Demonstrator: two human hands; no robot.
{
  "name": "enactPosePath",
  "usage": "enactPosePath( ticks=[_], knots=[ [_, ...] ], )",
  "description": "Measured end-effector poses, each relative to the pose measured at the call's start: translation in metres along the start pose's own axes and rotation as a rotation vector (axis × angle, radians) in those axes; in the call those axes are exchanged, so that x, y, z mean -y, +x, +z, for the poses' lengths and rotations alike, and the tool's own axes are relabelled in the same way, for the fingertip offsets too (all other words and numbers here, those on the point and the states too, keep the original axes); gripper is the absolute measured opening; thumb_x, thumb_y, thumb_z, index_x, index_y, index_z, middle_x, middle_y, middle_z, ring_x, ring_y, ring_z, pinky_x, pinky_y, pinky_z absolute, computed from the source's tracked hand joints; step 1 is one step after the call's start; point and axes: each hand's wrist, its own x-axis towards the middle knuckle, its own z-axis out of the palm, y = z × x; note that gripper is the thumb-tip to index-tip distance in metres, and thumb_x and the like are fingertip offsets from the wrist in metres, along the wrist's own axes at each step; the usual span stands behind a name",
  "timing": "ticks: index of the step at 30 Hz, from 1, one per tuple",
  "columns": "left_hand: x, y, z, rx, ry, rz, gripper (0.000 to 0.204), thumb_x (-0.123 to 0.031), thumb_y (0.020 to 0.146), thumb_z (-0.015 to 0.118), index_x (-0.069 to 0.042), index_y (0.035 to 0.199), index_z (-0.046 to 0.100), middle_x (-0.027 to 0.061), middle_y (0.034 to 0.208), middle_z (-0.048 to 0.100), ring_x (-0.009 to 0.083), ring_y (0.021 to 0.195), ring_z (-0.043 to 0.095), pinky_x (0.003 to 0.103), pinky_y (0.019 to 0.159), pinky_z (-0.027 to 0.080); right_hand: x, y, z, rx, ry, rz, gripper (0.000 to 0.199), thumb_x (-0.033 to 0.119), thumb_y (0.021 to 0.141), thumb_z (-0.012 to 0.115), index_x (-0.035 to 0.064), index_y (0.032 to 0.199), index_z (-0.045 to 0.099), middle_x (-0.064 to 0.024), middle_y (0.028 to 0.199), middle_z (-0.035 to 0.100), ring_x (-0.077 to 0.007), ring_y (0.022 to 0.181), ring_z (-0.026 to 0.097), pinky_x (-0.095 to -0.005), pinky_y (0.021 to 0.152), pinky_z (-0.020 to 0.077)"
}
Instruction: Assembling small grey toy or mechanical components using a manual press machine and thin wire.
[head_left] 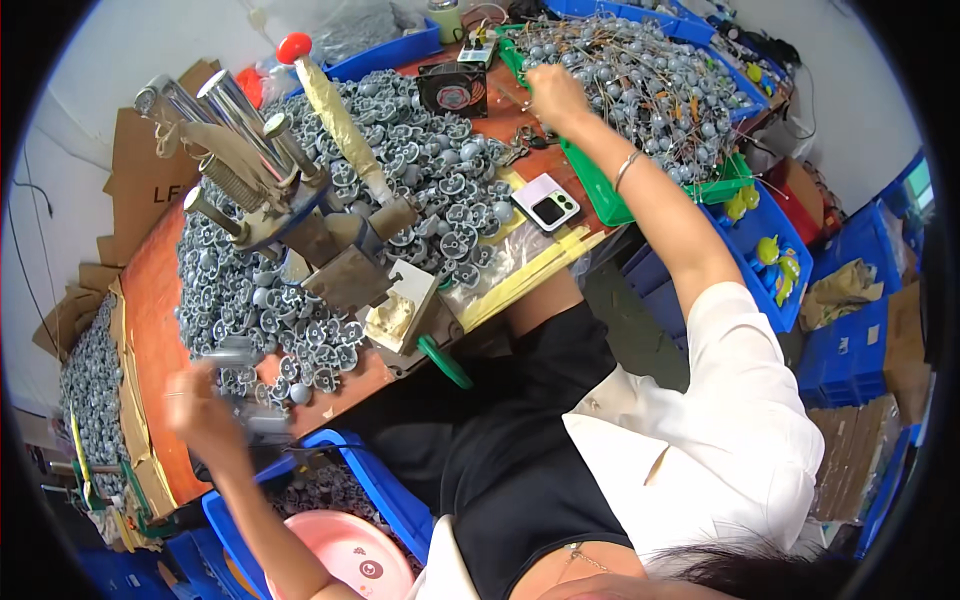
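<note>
In the head view, the metal hand press (318, 238) is serving as our landmark, standing on the table (150, 345); small grey half-round shells (430, 150) are crowding around its foot on both sides; grey balls with thin wires (640, 95) are lying in a tangle in the green tray (592, 190), to the right of the press.

The left grip (200, 412) is showing as a blur, left of the press and nearer the person, just beside the shells; smeared grey forms are flanking it, and I cannot tell whether it is spreading or pinching anything; the right grip (557, 98) is hovering at the tray's near-left edge, right of the press and farther off, its fingers looking curled; whether they are pinching a piece, I cannot tell either.

As for handling, the shells are looking light, stiff and smooth, probably slipping if squeezed on the dome; the rim is seeming the surer hold; the wired balls are looking light too, hard and round, their wires likely bending easily and snagging on neighbours; taking one by the ball, or close to where its wire is joining, is seeming kinder than tugging a loose end.
</note>
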Motion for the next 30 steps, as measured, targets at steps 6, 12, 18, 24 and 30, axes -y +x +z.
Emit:
enactPosePath(
  ticks=[6, 12, 18, 24, 30],
  knots=[
    [0.099, -0.018, -0.023, -0.38, 0.782, -0.175, 0.031, -0.009, 0.087, 0.06, -0.003, 0.118, 0.061, 0.0206, 0.112, 0.061, 0.0332, 0.104, 0.058, 0.041, 0.088, 0.046, -0.048, 0.017, -0.005, 0.121, -0.391, -0.158, 0.017, 0.015, 0.079, 0.057, 0.0052, 0.078, 0.071, -0.0127, 0.086, 0.068, -0.0264, 0.095, 0.062, -0.0445, 0.079, 0.0502],
    [-0.018, -0.074, 0.037, 0.132, -0.11, -0.221, 0.028, -0.006, 0.083, 0.064, -0.001, 0.111, 0.063, 0.0167, 0.114, 0.061, 0.0316, 0.105, 0.058, 0.039, 0.094, 0.043, -0.084, 0.045, -0.047, 0.668, 0.089, 0.014, 0.04, 0.043, 0.083, 0.066, 0.0047, 0.074, 0.07, -0.008, 0.072, 0.069, -0.0185, 0.063, 0.063, -0.0346, 0.06, 0.0494],
    [-0.061, -0.109, 0.085, 0.152, -0.206, -0.132, 0.029, -0.007, 0.076, 0.07, -0.002, 0.104, 0.064, 0.0133, 0.102, 0.061, 0.0314, 0.094, 0.056, 0.04, 0.083, 0.044, -0.114, 0.08, -0.146, 0.207, 0.566, 0.252, 0.055, 0.036, 0.086, 0.066, 0.0061, 0.13, 0.054, -0.0164, 0.099, 0.07, -0.0306, 0.067, 0.064, -0.0438, 0.063, 0.0514],
    [-0.08, -0.095, 0.113, 0.16, -0.048, 0.005, 0.035, -0.017, 0.074, 0.073, -0.004, 0.105, 0.063, 0.0091, 0.103, 0.061, 0.0278, 0.096, 0.054, 0.039, 0.079, 0.04, -0.154, 0.058, -0.086, -0.309, 0.281, -0.128, 0.034, 0.037, 0.089, 0.058, 0.0059, 0.095, 0.069, -0.0041, 0.063, 0.059, -0.0138, 0.057, 0.052, -0.0324, 0.054, 0.0423],
    [-0.071, -0.089, 0.136, 0.186, 0.125, 0.149, 0.029, -0.012, 0.076, 0.066, -0.006, 0.104, 0.064, 0.005, 0.099, 0.062, 0.0245, 0.089, 0.056, 0.038, 0.075, 0.04, -0.15, 0.092, -0.066, -0.37, 0.165, 0.023, 0.026, 0.022, 0.094, 0.056, -0.0017, 0.088, 0.065, -0.0027, 0.063, 0.059, -0.0113, 0.053, 0.049, -0.0278, 0.05, 0.0385]
  ],
)
